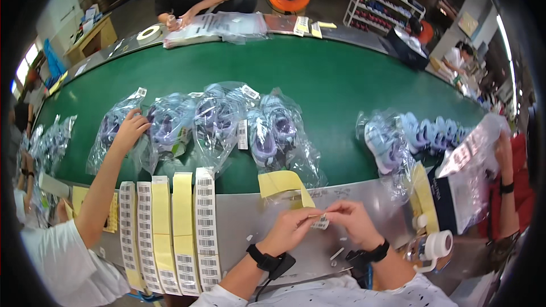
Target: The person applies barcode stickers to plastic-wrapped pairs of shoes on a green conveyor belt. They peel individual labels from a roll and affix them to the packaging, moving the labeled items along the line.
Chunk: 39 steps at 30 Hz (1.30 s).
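Near the front edge of the bench, my left hand (288, 229) and my right hand (356, 223) are close together, fingertips pinched. Between them is a small white barcode label (322, 223), gripped from both sides. Just behind my left hand, a bent strip of yellow label backing (283, 183) lies over the edge of the green belt. Beyond it rests a pair of light blue and purple shoes (265, 142) in a clear plastic bag. Black bands circle both my wrists.
Barcode label strips (205, 233) lie on the metal ledge (239, 216) to the left. More bagged shoes (217, 115) sit on the green belt (335, 79). A co-worker's hand (132, 131) touches bags at left; another's (503, 150) holds a bag at right. A white-lidded bottle (438, 245) stands right.
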{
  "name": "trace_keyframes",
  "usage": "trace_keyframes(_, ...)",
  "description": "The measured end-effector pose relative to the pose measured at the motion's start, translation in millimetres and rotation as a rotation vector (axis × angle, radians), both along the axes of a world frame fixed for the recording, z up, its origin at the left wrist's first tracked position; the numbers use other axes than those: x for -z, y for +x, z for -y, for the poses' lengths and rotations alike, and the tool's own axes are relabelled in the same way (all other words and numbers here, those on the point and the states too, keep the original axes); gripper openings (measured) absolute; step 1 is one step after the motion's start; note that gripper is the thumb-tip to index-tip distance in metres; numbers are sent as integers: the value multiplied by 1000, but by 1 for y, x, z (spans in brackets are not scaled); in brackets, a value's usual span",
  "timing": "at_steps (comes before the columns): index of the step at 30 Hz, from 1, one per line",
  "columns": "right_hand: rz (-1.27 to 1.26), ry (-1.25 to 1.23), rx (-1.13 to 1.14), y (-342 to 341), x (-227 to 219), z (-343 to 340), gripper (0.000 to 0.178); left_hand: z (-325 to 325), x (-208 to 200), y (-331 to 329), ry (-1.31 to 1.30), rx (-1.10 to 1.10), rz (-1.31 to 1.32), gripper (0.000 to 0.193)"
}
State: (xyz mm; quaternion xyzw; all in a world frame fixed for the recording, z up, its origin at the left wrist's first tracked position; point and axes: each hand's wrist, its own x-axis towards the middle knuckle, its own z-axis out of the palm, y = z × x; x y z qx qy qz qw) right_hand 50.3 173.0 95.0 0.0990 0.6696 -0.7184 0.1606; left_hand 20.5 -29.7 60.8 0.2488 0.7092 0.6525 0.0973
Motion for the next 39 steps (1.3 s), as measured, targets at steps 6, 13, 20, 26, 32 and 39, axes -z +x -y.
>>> trace_keyframes(6,-10,-63,-16,-11,6,5,6,2,0,0,18,-88,63,16)
trace_keyframes(13,-485,361,0,-24,19,16,6,-2,6,-5,66,-144,374,26)
trace_keyframes(20,-948,606,-35,-54,-27,3,10,-17,19,-14,199,-161,536,46)
trace_keyframes(26,-561,-34,228,-222,3,-15,33,-27,20,-16,130,-227,511,45)
trace_keyframes(32,3,-155,136,-341,56,9,58,-29,17,-15,218,-200,568,39)
trace_keyframes(39,-104,-61,249,-348,58,3,58,-33,16,-12,267,-191,635,39)
